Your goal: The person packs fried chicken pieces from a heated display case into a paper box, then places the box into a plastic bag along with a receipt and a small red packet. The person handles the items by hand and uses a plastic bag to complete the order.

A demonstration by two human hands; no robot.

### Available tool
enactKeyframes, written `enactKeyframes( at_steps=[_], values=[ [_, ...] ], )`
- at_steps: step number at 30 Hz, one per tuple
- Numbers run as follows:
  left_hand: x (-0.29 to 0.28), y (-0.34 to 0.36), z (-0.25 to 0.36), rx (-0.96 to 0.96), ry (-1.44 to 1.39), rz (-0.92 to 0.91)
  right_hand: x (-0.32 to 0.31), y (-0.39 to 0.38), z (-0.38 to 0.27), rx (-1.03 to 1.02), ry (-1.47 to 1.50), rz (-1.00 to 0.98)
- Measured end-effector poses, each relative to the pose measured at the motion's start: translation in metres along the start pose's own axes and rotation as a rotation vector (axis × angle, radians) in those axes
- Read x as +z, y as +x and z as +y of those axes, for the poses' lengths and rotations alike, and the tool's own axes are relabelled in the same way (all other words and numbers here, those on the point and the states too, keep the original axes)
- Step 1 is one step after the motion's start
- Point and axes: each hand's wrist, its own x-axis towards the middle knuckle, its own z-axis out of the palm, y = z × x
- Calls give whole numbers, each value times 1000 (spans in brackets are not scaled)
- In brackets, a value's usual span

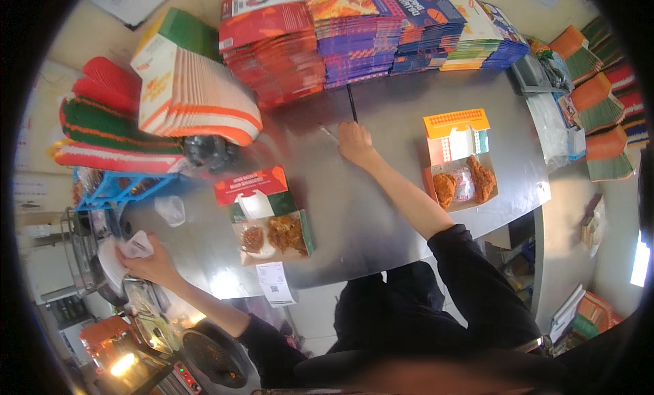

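My left hand [151,262] reaches to the table's left end, its fingers closed around a crumpled translucent white piece [138,245], perhaps plastic. Farther back at the middle, my right hand [355,144] is a fist on the metal table. A thin black stick [352,103] sticks out beyond it, and a slim pale strip [328,131] shows at its left; their exact kind is unclear. Between my arms lies an open red and green carton [279,201] with fried chicken [287,234]. Right of my right forearm is an open yellow-flapped carton [457,124] with fried chicken pieces [482,179].
Flat folded cartons [272,61] are stacked along the back, with paper sleeves [197,95] at the left. A printed receipt [274,284] hangs over the front edge by the red carton. A blue rack [126,190] and a dark round pan [214,357] are on the left.
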Motion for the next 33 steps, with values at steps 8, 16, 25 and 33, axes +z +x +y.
enactKeyframes(
  at_steps=[8, 16, 25, 33],
  values=[
    [-68, -193, 209, 211, -1600, -1689, -122, -156, 81, 225, 1292, -170],
    [11, -281, 245, 206, -792, -1405, -62, -224, 89, 296, 1582, -33],
    [21, -284, 225, 456, -476, -1058, 3, -145, 54, -122, 951, 344],
    [25, -290, 222, 380, -523, -1107, 26, -148, 69, -315, 884, 142]
  ],
)
